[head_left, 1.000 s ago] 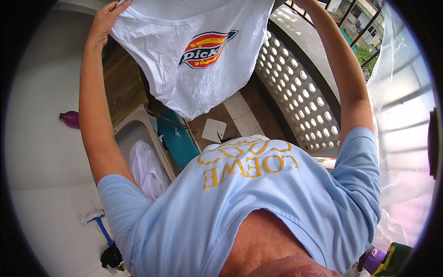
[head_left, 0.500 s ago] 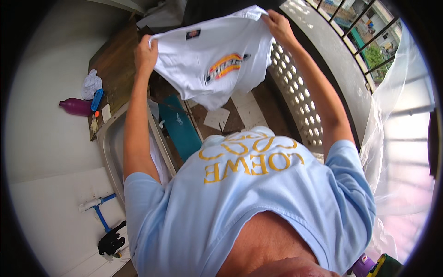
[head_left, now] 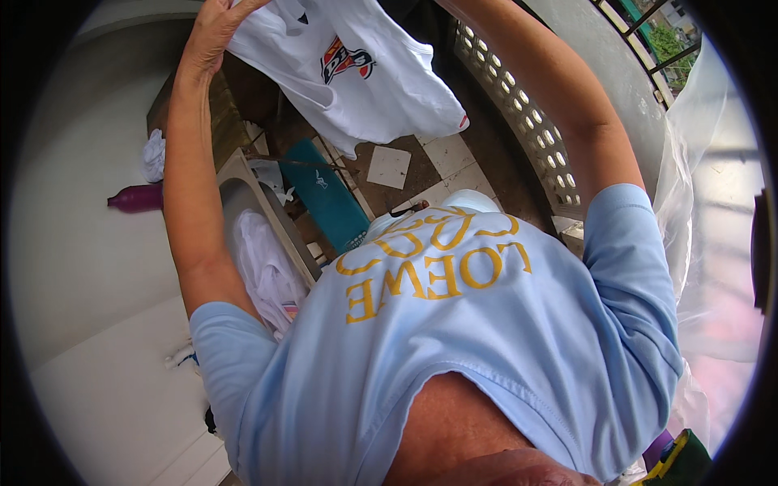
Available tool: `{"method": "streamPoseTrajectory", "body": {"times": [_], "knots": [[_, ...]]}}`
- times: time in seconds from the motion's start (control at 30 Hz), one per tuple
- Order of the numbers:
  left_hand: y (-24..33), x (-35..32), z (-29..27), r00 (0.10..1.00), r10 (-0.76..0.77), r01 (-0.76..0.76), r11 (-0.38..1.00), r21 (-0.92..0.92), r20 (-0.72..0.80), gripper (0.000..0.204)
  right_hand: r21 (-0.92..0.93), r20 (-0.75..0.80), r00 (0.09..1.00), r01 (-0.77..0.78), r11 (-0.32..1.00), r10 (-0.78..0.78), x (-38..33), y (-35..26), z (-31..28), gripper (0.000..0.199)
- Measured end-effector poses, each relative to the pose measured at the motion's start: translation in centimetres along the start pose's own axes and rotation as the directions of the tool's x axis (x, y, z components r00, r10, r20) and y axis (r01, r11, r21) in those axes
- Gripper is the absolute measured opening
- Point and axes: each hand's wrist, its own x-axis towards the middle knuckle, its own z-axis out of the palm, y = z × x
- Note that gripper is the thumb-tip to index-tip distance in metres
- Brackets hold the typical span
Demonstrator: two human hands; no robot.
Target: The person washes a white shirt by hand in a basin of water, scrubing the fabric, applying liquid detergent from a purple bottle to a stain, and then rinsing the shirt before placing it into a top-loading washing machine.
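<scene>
A white T-shirt (head_left: 373, 97) with a small coloured print hangs in front of me, its upper part running past the top edge of the view. My left hand (head_left: 212, 36) is closed on its upper left corner, fingers pinching the fabric. The right forearm (head_left: 551, 65) reaches up and forward past the top edge, so my right hand is out of sight. Loose and creased, the shirt's lower edge dangles above the floor.
On my left a metal sink (head_left: 235, 174) holds white clothing (head_left: 263, 251). Beside it lies a teal board-like object (head_left: 328, 194). A purple bottle (head_left: 136, 198) and a crumpled white cloth (head_left: 154, 155) are further left. A perforated low wall (head_left: 519, 113) and plastic sheeting (head_left: 693, 154) stand right.
Both arms have risen further, carrying the shirt up toward the top edge. My right hand has left the view. The shirt's lower part has swung right, and more of the sink's clothing shows.
</scene>
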Motion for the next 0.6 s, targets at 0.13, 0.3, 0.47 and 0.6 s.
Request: {"method": "streamPoseTrajectory", "body": {"times": [0.13,0.3,0.47,0.6], "knots": [[-2.1,1.2,1.8,0.997,0.056,-0.062,0.991,0.118,0.05,0.03,-0.005,0.016,0.984,0.176,0.984,-0.176,-1.9,-2.8,1.4,0.037],[-2.6,-2.1,-1.1,0.99,-0.074,0.05,0.981,-0.188,-0.121,0.025,0.003,-0.087,0.938,0.337,0.942,-0.335,-7.0,-0.3,1.0,0.033],[2.2,-1.4,-3.8,0.936,-0.086,-0.017,0.957,-0.288,-0.341,0.032,0.221,-0.11,0.876,-0.439,0.871,0.47,-17.5,15.8,0.2,0.039],[5.1,-2.5,-7.1,0.905,-0.135,-0.031,0.925,-0.379,-0.404,0.034,0.406,0.063,0.512,-0.797,0.447,0.857,-28.4,25.4,3.2,0.045]]}}
